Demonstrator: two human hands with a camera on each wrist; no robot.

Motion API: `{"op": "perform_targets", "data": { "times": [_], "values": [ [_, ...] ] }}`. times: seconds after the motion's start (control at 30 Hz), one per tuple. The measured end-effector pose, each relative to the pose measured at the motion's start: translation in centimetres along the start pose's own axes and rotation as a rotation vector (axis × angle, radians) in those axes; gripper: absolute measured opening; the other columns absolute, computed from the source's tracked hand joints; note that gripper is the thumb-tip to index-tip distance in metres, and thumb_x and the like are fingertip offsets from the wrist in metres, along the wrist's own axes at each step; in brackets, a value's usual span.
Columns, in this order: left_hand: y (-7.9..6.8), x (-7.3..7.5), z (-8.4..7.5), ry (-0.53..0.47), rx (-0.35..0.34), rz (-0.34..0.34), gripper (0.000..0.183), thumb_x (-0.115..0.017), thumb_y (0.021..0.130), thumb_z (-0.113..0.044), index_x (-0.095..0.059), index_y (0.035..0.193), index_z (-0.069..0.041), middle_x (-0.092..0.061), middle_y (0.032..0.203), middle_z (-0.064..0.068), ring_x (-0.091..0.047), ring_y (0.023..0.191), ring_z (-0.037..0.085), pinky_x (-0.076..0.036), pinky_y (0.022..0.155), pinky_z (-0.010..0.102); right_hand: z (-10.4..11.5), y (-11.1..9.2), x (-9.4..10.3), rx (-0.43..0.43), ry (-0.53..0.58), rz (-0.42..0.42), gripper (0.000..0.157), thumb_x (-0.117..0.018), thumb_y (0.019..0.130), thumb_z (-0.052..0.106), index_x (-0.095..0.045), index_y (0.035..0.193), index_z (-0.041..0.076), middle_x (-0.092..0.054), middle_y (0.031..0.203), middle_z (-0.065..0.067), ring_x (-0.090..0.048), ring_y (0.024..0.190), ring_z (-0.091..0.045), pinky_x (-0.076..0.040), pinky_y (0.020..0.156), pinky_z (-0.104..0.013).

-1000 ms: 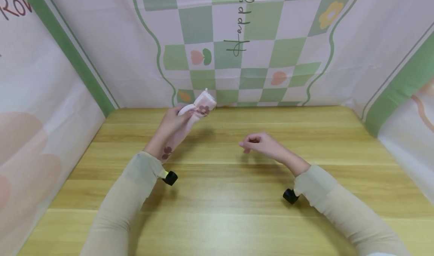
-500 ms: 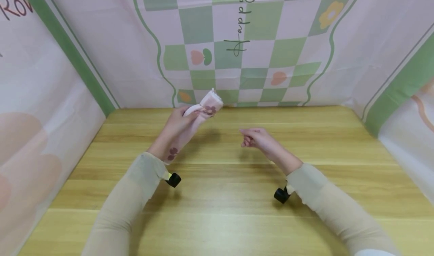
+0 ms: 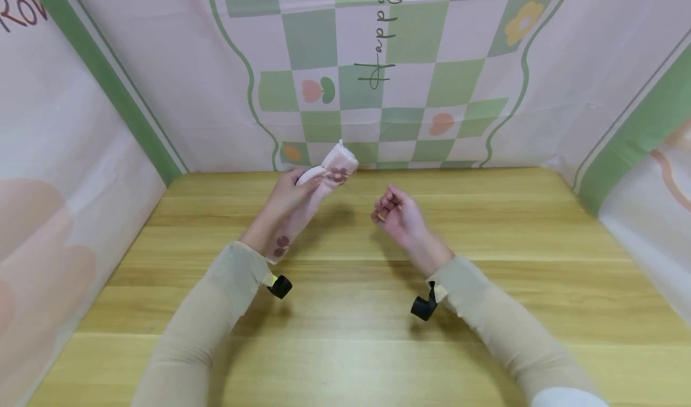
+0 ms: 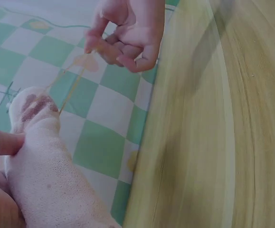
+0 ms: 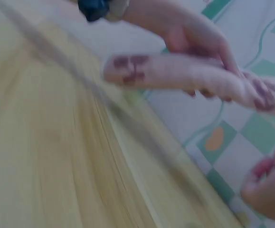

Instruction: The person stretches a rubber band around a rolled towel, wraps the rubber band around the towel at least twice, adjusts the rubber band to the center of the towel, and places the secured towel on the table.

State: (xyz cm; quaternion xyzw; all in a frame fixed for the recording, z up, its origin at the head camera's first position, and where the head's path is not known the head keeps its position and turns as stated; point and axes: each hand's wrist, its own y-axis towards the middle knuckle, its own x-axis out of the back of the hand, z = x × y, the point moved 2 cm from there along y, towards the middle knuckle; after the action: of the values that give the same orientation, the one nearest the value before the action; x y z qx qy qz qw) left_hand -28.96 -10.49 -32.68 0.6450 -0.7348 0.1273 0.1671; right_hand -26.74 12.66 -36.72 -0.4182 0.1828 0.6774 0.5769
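Observation:
My left hand [image 3: 282, 202] grips a rolled pink towel [image 3: 302, 212] with dark flower prints, holding it tilted above the table. The roll is pinched in near its far end, past my thumb. A thin yellowish rubber band [image 4: 72, 90] runs in two strands from that end of the towel [image 4: 52, 166] to the fingertips of my right hand [image 3: 403, 220]. Those fingers are curled and pinch the band, a short way right of the towel. In the right wrist view the towel [image 5: 175, 71] lies across the left palm, and the band is too blurred to make out.
A wood-grain table [image 3: 345, 317] spreads beneath both hands. Behind it hangs a green and white checked cloth [image 3: 361, 86], with pale printed cloth walls at both sides. A small black camera [image 3: 280, 286] sits at the left wrist, another camera [image 3: 423, 308] at the right.
The left hand and towel have shifted a little to the right. My right hand has moved left and turned, so its palm side now shows more and its fingertips point farther up.

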Motion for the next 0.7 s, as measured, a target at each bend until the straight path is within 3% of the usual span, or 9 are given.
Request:
{"op": "perform_targets", "data": {
  "times": [0.17, 0.23, 0.3, 0.4, 0.53, 0.6, 0.7],
  "values": [
    [0.1, 0.0, 0.1, -0.004, 0.026, 0.001, 0.049, -0.056, 0.093, -0.034, -0.048, 0.134, -0.009, -0.052, 0.128, 0.011, -0.051, 0.111, 0.025, -0.041, 0.094, 0.037, -0.9, 0.6, -1.1, 0.041, 0.128, -0.057, 0.019, -0.047, 0.097, 0.020, -0.064, 0.099, 0.010, -0.053, 0.065, 0.000, -0.051, 0.070, -0.014, -0.033, 0.075, -0.029],
    [0.1, 0.0, 0.0, 0.010, 0.028, -0.004, 0.049, -0.055, 0.093, -0.034, -0.048, 0.135, -0.009, -0.052, 0.128, 0.012, -0.051, 0.111, 0.025, -0.040, 0.095, 0.037, -1.0, 0.7, -1.5, 0.038, 0.124, -0.017, 0.023, -0.047, 0.097, 0.021, -0.060, 0.114, 0.012, -0.051, 0.062, 0.001, -0.050, 0.068, -0.013, -0.033, 0.075, -0.029],
    [0.1, 0.0, -0.1, 0.025, 0.029, -0.013, 0.049, -0.055, 0.093, -0.035, -0.049, 0.133, -0.008, -0.052, 0.127, 0.012, -0.051, 0.110, 0.026, -0.040, 0.095, 0.038, -1.1, 0.8, -1.8, 0.025, 0.048, 0.029, 0.026, -0.047, 0.098, 0.024, -0.056, 0.118, 0.012, -0.049, 0.060, 0.002, -0.049, 0.065, -0.012, -0.034, 0.074, -0.029],
    [0.1, 0.2, -0.3, 0.031, 0.034, -0.026, 0.048, -0.055, 0.093, -0.035, -0.050, 0.131, -0.006, -0.054, 0.124, 0.013, -0.052, 0.108, 0.027, -0.041, 0.093, 0.039, -1.3, 0.7, -2.2, 0.001, -0.193, 0.114, 0.025, -0.046, 0.098, 0.029, -0.057, 0.110, 0.010, -0.045, 0.061, 0.004, -0.046, 0.061, -0.010, -0.035, 0.072, -0.028],
    [0.1, 0.5, -0.4, 0.035, 0.041, -0.034, 0.047, -0.056, 0.093, -0.034, -0.052, 0.129, -0.004, -0.056, 0.120, 0.014, -0.053, 0.105, 0.027, -0.042, 0.092, 0.039, -1.5, 0.6, -2.6, 0.047, -0.518, 0.244, 0.026, -0.047, 0.098, 0.024, -0.061, 0.081, 0.009, -0.048, 0.063, 0.003, -0.042, 0.060, -0.011, -0.039, 0.069, -0.026],
    [0.2, 0.5, -0.2, 0.034, 0.034, -0.024, 0.046, -0.056, 0.093, -0.032, -0.052, 0.129, -0.005, -0.055, 0.122, 0.014, -0.052, 0.106, 0.027, -0.042, 0.092, 0.039, -1.4, 0.4, -2.8, 0.119, -0.592, 0.329, 0.033, -0.044, 0.098, 0.019, -0.059, 0.070, 0.010, -0.046, 0.062, 0.002, -0.043, 0.061, -0.013, -0.040, 0.075, -0.029],
    [0.3, 0.3, 0.1, 0.029, 0.016, 0.002, 0.045, -0.056, 0.093, -0.029, -0.050, 0.132, -0.006, -0.053, 0.126, 0.015, -0.051, 0.111, 0.028, -0.041, 0.094, 0.039, -1.3, 0.1, -3.3, 0.301, -0.589, 0.460, 0.038, -0.036, 0.096, 0.012, -0.054, 0.062, 0.010, -0.042, 0.056, 0.000, -0.048, 0.061, -0.017, -0.037, 0.089, -0.036]
  ]
}}
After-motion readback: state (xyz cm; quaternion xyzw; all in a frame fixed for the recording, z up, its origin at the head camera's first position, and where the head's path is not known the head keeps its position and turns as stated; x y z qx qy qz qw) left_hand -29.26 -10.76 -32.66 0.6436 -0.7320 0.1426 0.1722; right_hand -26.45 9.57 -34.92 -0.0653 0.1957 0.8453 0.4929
